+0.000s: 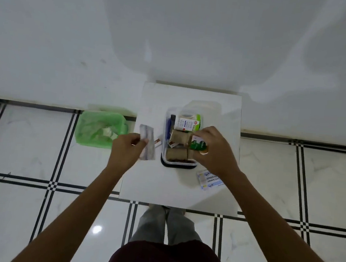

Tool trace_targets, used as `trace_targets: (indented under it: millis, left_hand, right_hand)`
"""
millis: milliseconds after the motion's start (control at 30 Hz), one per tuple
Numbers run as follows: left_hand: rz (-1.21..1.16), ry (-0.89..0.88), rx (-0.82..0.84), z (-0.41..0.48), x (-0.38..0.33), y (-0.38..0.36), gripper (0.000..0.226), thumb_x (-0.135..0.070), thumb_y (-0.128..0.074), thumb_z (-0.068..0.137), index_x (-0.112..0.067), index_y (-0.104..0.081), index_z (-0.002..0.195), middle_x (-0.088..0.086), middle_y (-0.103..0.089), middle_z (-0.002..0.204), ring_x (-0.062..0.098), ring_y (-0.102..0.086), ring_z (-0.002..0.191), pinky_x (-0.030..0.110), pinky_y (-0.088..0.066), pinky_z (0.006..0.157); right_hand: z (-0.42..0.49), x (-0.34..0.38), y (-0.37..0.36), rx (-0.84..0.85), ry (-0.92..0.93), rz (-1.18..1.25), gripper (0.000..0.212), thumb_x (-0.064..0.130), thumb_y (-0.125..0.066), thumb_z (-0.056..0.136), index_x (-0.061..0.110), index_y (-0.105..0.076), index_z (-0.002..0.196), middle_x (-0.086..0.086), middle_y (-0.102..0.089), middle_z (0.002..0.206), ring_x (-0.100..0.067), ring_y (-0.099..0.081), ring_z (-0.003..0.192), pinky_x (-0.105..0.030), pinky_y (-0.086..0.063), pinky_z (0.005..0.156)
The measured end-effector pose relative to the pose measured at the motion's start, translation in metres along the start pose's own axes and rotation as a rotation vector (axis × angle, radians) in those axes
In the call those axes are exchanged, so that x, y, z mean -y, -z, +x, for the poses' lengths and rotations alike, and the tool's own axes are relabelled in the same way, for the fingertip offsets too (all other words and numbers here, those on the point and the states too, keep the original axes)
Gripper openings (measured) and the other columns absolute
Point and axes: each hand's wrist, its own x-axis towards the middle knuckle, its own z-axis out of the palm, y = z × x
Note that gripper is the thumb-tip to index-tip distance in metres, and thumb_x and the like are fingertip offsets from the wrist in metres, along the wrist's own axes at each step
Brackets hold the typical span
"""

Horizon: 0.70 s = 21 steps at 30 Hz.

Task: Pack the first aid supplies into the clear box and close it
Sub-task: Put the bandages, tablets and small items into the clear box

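Note:
The clear box (163, 157) stands open on the small white table (162, 184). Inside lie tan bandage rolls (177, 153), a white and green carton (187, 124) and a blue pen-like item (170, 128). My right hand (214, 151) is over the box's right side, shut on a small green-labelled bottle (198, 146). My left hand (127, 147) is left of the box, shut on a silver foil strip (149, 141). A small brown and white packet (158, 142) lies between the strip and the box. The clear lid (212, 108) rests behind the box.
White and blue plaster packets (208, 179) lie on the table near its right front. A bin with a green liner (100, 129) stands on the tiled floor left of the table. The white wall is right behind the table.

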Motion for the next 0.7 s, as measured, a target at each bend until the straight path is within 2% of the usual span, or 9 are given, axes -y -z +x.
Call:
trace_targets:
  millis: [67, 167, 233, 333, 400, 533, 600, 700]
  left_hand:
    - [0.022, -0.031, -0.058, 0.01, -0.019, -0.014, 0.031, -0.023, -0.065, 0.082, 0.003, -0.062, 0.064, 0.021, -0.062, 0.059, 0.018, -0.048, 0.054, 0.028, -0.037, 0.057]
    - [0.064, -0.032, -0.137, 0.021, -0.042, -0.037, 0.014, -0.017, -0.066, 0.077, -0.007, -0.069, 0.067, 0.009, -0.069, 0.063, 0.017, -0.059, 0.059, 0.024, -0.043, 0.056]
    - [0.091, -0.034, -0.144, 0.026, -0.047, -0.049, 0.01, -0.02, -0.065, 0.075, -0.014, -0.07, 0.071, 0.002, -0.069, 0.066, 0.019, -0.064, 0.064, 0.027, -0.05, 0.057]
    - [0.102, -0.048, -0.174, 0.033, -0.042, -0.061, 0.014, -0.024, -0.061, 0.077, -0.013, -0.069, 0.073, 0.003, -0.069, 0.066, 0.022, -0.064, 0.063, 0.035, -0.055, 0.059]
    - [0.097, -0.05, -0.222, 0.035, -0.036, -0.067, 0.02, -0.03, -0.06, 0.079, -0.013, -0.066, 0.069, 0.004, -0.068, 0.062, 0.023, -0.063, 0.06, 0.035, -0.054, 0.057]
    - [0.111, 0.014, -0.27, 0.034, -0.025, -0.076, 0.026, -0.036, -0.065, 0.08, -0.013, -0.063, 0.067, 0.003, -0.068, 0.07, 0.023, -0.062, 0.067, 0.029, -0.046, 0.057]
    - [0.069, 0.019, -0.28, 0.037, -0.022, -0.079, 0.027, -0.035, -0.07, 0.077, -0.015, -0.058, 0.065, 0.003, -0.066, 0.073, 0.023, -0.06, 0.069, 0.03, -0.044, 0.058]
    - [0.051, 0.016, -0.257, 0.043, -0.022, -0.081, 0.027, -0.033, -0.074, 0.073, -0.015, -0.054, 0.068, 0.001, -0.059, 0.076, 0.02, -0.054, 0.07, 0.03, -0.041, 0.057]
  right_hand:
    - [0.004, 0.009, -0.011, 0.069, 0.044, -0.023, 0.053, 0.04, -0.064, 0.069, 0.015, -0.061, 0.116, -0.008, -0.06, 0.105, -0.022, -0.057, 0.091, -0.034, -0.053, 0.07]
    - [0.008, 0.01, -0.03, 0.123, 0.101, -0.166, 0.046, 0.019, -0.079, 0.06, 0.01, -0.065, 0.104, -0.012, -0.064, 0.095, -0.031, -0.06, 0.084, -0.041, -0.057, 0.065]
    - [0.01, 0.009, -0.036, 0.153, 0.09, -0.206, 0.042, 0.011, -0.081, 0.057, 0.007, -0.066, 0.096, -0.013, -0.066, 0.095, -0.033, -0.061, 0.085, -0.043, -0.058, 0.065]
    - [0.011, 0.011, -0.04, 0.15, 0.106, -0.182, 0.044, 0.007, -0.08, 0.059, 0.007, -0.064, 0.1, -0.011, -0.066, 0.107, -0.032, -0.06, 0.096, -0.041, -0.058, 0.07]
    - [0.012, 0.013, -0.042, 0.14, 0.129, -0.156, 0.043, 0.003, -0.079, 0.061, 0.005, -0.064, 0.101, -0.013, -0.067, 0.108, -0.033, -0.06, 0.098, -0.041, -0.057, 0.069]
    - [0.017, 0.011, -0.051, 0.178, 0.14, -0.127, 0.03, -0.002, -0.073, 0.068, -0.002, -0.065, 0.097, -0.019, -0.068, 0.101, -0.037, -0.062, 0.094, -0.044, -0.058, 0.074]
    - [0.018, 0.009, -0.054, 0.179, 0.112, -0.143, 0.028, 0.0, -0.073, 0.069, 0.0, -0.066, 0.096, -0.018, -0.068, 0.099, -0.037, -0.062, 0.093, -0.046, -0.058, 0.073]
    - [0.017, 0.011, -0.053, 0.158, 0.106, -0.28, 0.026, 0.005, -0.081, 0.06, 0.006, -0.07, 0.084, -0.011, -0.072, 0.087, -0.033, -0.061, 0.086, -0.043, -0.055, 0.074]
